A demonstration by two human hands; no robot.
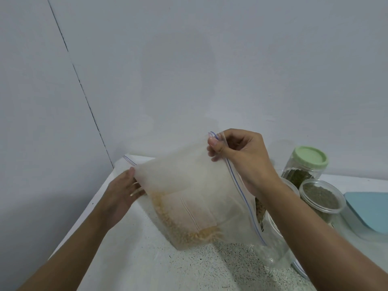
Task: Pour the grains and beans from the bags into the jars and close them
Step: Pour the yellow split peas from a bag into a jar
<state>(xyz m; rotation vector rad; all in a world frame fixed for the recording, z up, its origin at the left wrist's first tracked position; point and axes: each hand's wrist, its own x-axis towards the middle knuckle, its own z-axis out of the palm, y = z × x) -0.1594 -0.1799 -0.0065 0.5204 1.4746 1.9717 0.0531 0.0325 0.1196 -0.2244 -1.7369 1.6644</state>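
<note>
Centrally, a left hand (121, 192) grips the side of a zip bag (189, 181) and a right hand (237, 152) pinches its zip edge. Tipped carelessly, the yellow grains (189, 236) could miss the empty jar (277, 255) at lower right.

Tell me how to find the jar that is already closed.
Start at the white counter and look right of the bag, toward the wall. Of the jars there, the closed jar stands farthest back. Only it wears a pale green lid; the open jar in front has none.
</note>
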